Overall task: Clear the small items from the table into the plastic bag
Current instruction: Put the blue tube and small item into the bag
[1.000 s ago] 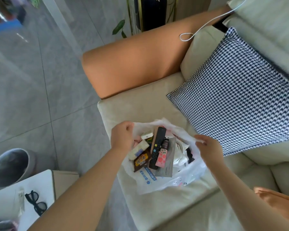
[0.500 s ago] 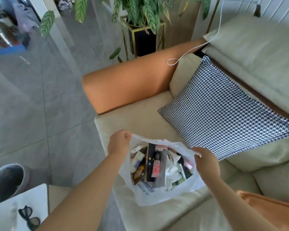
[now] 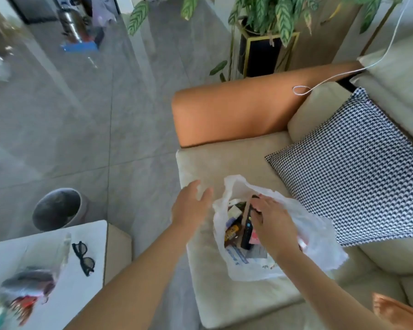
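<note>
1. Head view is looking down on a thin white plastic bag (image 3: pixel 317 236) that is lying slumped on the seat of a cream fabric sofa (image 3: pixel 227 163), its mouth gaping toward the orange leather armrest (image 3: pixel 231 113).
2. Inside the bag, a long black remote control (image 3: pixel 246 231) is lying among small packets; one brown wrapper (image 3: pixel 231 232) and a pale block are showing, but most of the contents are crowded together and too blurred to name.
3. The person's right hand (image 3: pixel 272 222) is reaching into the bag's mouth with fingers bent down over the top of the remote; whether they are actually gripping it is something I cannot tell, since the fingertips are hidden.
4. The left hand (image 3: pixel 191 206) is hovering just left of the bag, apart from it, fingers spread and relaxed, holding nothing.
5. A black-and-white houndstooth cushion (image 3: pixel 358 167) is leaning on the sofa to the right, cut off by the frame edge.
6. On the low white table (image 3: pixel 57 294) at lower left, black-framed glasses (image 3: pixel 82 257) are lying beside a smeared heap of dark and red things I cannot identify.
7. A round grey bin (image 3: pixel 57 210) is standing on the tiled floor beyond the table.
</note>
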`<action>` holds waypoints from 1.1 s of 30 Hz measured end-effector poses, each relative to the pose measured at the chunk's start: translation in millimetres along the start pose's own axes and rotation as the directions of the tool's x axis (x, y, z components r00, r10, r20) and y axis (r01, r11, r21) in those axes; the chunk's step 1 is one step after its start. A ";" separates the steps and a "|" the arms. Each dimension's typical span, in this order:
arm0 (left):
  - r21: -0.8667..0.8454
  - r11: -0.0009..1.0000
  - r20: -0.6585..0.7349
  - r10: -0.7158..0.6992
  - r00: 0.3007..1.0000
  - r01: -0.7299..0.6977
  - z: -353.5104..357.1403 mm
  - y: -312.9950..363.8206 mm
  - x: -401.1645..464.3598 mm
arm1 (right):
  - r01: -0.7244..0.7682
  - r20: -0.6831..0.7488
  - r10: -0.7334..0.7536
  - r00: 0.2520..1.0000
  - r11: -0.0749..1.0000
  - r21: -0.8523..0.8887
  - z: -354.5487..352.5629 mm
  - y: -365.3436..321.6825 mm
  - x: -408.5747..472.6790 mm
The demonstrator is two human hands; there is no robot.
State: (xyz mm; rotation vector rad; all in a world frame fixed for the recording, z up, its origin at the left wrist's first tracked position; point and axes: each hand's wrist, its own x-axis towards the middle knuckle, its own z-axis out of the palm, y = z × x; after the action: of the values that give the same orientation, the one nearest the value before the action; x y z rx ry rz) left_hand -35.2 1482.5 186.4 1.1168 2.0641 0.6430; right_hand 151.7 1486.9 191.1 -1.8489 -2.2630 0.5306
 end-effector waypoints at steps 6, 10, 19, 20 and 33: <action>-0.111 0.953 -0.024 -0.288 0.957 0.283 -47.8 -110.1 -34.0 | 0.125 0.190 -0.156 0.969 0.979 0.164 47.2 -102.2 -28.4; -0.115 0.909 -0.006 -0.403 0.915 0.400 -81.4 -180.4 -72.2 | 0.156 0.324 -0.207 0.923 0.972 0.175 98.7 -159.1 -44.0; 0.056 0.823 -0.021 -0.565 0.825 0.566 -139.7 -332.4 -155.0 | 0.317 0.667 -0.305 0.680 0.942 0.108 221.8 -272.9 -110.6; 0.045 0.815 -0.014 -0.577 0.816 0.577 -142.4 -341.2 -161.5 | 0.318 0.685 -0.300 0.664 0.942 0.105 229.8 -279.0 -116.8; -0.193 0.644 -0.016 -0.756 0.654 0.740 -197.1 -492.4 -235.2 | 0.533 0.806 -0.352 0.477 0.844 0.053 345.3 -409.5 -204.1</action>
State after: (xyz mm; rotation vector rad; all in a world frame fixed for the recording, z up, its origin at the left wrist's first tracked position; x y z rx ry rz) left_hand -347.1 1012.6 50.3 0.0499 2.2454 0.4257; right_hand -298.5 1163.4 45.5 -1.0140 -3.3384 1.2546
